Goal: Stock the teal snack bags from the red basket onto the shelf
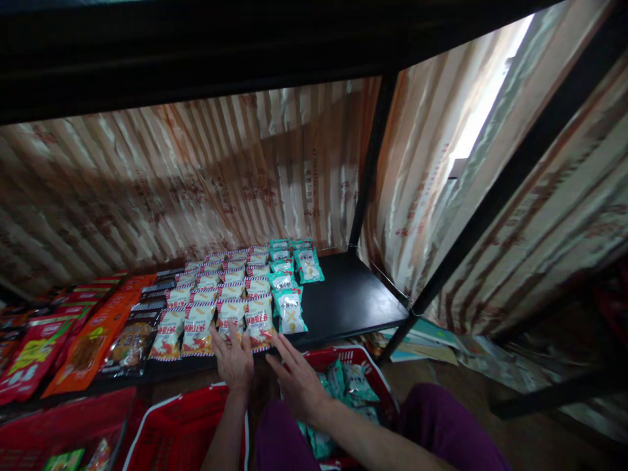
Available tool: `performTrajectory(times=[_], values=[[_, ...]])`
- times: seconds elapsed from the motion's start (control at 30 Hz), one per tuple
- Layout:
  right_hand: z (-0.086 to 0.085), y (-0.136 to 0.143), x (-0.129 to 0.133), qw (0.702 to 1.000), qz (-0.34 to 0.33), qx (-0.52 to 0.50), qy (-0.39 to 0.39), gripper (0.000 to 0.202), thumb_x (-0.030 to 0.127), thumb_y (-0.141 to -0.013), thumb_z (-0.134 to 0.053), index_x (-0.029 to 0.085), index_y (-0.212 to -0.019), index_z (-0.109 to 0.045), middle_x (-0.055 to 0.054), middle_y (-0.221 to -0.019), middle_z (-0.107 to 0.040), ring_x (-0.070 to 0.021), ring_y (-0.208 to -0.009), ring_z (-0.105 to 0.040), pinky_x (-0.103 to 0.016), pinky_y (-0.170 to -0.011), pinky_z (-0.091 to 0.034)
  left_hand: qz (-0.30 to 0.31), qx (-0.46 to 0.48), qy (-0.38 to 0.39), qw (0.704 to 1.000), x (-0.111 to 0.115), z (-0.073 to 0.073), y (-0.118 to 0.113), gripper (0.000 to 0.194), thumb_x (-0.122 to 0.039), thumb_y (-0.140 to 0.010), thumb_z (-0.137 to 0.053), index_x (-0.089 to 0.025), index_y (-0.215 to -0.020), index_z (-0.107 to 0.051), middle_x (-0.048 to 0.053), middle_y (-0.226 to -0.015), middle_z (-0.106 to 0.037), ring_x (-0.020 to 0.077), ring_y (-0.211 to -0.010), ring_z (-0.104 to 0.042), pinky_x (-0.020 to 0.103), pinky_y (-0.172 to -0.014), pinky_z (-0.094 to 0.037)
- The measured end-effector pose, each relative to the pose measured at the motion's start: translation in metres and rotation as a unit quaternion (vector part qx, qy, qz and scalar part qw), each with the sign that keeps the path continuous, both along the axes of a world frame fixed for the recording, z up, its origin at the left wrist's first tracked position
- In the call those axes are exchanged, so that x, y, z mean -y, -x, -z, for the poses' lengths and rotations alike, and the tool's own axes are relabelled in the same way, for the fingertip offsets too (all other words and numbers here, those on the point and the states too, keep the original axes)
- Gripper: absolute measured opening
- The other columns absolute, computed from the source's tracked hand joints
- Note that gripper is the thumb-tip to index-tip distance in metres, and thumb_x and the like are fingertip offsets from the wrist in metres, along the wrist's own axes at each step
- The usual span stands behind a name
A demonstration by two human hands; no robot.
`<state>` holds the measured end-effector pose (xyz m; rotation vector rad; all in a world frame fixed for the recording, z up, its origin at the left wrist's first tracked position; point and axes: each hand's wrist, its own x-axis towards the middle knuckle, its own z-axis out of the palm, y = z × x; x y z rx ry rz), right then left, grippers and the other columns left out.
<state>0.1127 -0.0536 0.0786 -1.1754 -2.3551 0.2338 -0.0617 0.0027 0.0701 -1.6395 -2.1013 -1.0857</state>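
Observation:
My left hand [234, 361] is open, its fingers spread against the lower part of a white snack bag [230, 310] in the front row on the shelf. Just to the right, my right hand [300, 384] reaches out with straight fingers, their tips at the bottom corner of the neighbouring white snack bag [259, 315]. Neither hand grips anything. Rows of these white bags run back toward the curtain. Beside them on the right stand teal snack bags [290, 311] in one longer row and one short row farther back [308, 263].
Below my right arm, a red basket [375, 369] holds several teal bags [357, 383]. Another red basket [184, 425] stands left of it. Orange and dark packets [86, 343] fill the shelf's left side. A black post [370, 163] rises at the shelf's [360, 301] back corner; curtains hang behind.

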Motion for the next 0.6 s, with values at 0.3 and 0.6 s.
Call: performTrajectory(times=[0.3,0.6], values=[[0.121,-0.160,0.137,0.912,0.297,-0.204,0.195,0.043,0.034,-0.082,-0.047,0.018,-0.118,-0.065,-0.014,-0.126,-0.063,-0.0269,-0.119,-0.058,-0.041,-0.104,-0.044,0.087,0.217,-0.017,0.972,0.079,0.014,-0.080,0.050,-0.034,-0.090,-0.037,-0.007,-0.130,-0.049,0.022,-0.145,-0.038,0.0324,-0.136,-0.034,0.050,-0.109,-0.032],[0.092,-0.132,0.140,0.516,0.327,-0.611,0.504,0.016,0.027,-0.068,-0.073,0.017,-0.072,-0.063,0.000,-0.056,-0.066,-0.0104,-0.047,-0.061,-0.017,-0.048,-0.047,0.102,0.602,0.288,0.737,0.183,0.069,-0.191,0.022,-0.028,-0.089,-0.050,-0.011,-0.089,-0.065,0.011,-0.092,-0.068,0.0249,-0.089,-0.065,0.040,-0.083,-0.052]])
